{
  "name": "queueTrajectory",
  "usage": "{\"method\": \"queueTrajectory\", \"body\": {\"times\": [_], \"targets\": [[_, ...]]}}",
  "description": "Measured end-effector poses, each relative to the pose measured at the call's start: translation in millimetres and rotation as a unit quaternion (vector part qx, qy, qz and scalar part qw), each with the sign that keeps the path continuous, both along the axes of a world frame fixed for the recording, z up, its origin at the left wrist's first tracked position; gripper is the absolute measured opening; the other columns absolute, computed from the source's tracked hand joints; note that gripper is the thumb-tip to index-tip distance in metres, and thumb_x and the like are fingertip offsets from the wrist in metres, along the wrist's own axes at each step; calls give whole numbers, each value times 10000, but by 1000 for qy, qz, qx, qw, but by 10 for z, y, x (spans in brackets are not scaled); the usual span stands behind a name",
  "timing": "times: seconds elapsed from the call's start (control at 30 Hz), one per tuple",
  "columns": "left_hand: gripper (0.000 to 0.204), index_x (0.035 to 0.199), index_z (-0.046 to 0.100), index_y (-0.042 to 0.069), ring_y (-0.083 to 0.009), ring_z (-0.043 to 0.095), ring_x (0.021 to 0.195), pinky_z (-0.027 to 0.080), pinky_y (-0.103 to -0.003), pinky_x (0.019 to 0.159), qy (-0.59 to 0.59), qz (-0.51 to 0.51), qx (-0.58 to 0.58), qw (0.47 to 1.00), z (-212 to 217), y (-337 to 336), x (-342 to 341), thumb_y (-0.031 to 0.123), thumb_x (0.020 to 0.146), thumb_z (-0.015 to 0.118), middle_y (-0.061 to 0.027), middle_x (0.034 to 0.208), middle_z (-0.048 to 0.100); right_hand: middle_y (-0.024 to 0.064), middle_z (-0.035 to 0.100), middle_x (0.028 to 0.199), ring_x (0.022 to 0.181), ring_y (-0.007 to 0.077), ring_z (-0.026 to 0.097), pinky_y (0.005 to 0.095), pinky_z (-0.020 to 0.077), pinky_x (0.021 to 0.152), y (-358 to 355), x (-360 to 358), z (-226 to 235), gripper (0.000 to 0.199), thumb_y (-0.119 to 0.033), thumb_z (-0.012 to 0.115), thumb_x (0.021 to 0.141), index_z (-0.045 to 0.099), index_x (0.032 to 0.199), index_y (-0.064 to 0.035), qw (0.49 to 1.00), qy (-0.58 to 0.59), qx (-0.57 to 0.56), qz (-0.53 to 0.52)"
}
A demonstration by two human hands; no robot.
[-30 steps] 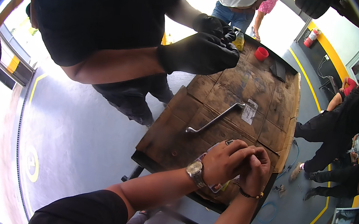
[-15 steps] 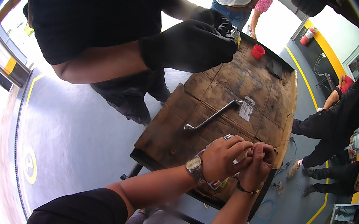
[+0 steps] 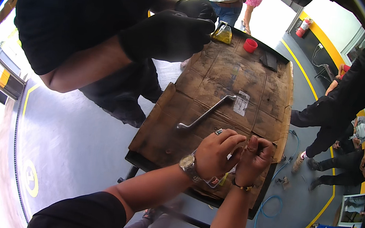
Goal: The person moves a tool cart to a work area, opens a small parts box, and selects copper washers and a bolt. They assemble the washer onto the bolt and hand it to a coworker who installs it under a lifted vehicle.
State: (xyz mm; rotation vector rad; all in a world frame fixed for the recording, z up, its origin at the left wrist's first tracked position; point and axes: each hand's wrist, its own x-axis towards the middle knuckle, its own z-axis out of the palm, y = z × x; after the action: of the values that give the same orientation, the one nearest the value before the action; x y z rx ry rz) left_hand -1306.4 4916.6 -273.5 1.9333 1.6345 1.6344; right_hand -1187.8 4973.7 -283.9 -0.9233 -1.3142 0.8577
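Head: wearer's two hands [image 3: 213, 157] [image 3: 252, 163]; one wrench [image 3: 207, 113]

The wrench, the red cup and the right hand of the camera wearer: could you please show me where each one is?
Wrench [image 3: 208, 112]: head view, middle of its shaft.
Red cup [image 3: 250, 48]: head view, its near side.
Right hand [image 3: 252, 161]: head view, middle, below the thumb.

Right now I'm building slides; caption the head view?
Bare left hand beside bare right hand over brown cardboard, long silver metal wrench beyond.
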Motion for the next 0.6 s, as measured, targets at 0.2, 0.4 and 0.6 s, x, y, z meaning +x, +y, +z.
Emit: {"method": "queueTrajectory", "body": {"times": [0.2, 0.4, 0.6], "targets": [[349, 1170, 657, 18, -205, 653, 788, 542, -322, 699, -59, -7, 28, 998, 4, 63, -10, -64, 831, 665, -127, 1052, 664, 103, 686, 741, 626, 187, 675, 325, 522, 575, 3, -41, -18, 227, -234, 745, 985, 617, 947, -50, 993, -100, 39, 36], [219, 1183, 646, 12, -100, 596, 904, 496, -244, 785, -175, -61, -15, 983, -43, 148, 78, -14, 966, 657, -59, 1169, 618, 86, 709, 834, 701, 151, 674, 301, 534, 630, 43, 114, 82, 152, -169, 701, 1012, 641, 1043, -32, 984, -87, 123, 96], [213, 1075, 710, 43, -172, 659, 828, 533, -294, 707, -150, -14, -13, 988, -20, 119, -61, -48, 883, 717, -93, 1071, 663, 145, 704, 792, 691, 256, 717, 364, 549, 616, -33, 8, 116, 157, -196, 681, 1021, 650, 993, -45, 985, -134, 50, 98]]}}
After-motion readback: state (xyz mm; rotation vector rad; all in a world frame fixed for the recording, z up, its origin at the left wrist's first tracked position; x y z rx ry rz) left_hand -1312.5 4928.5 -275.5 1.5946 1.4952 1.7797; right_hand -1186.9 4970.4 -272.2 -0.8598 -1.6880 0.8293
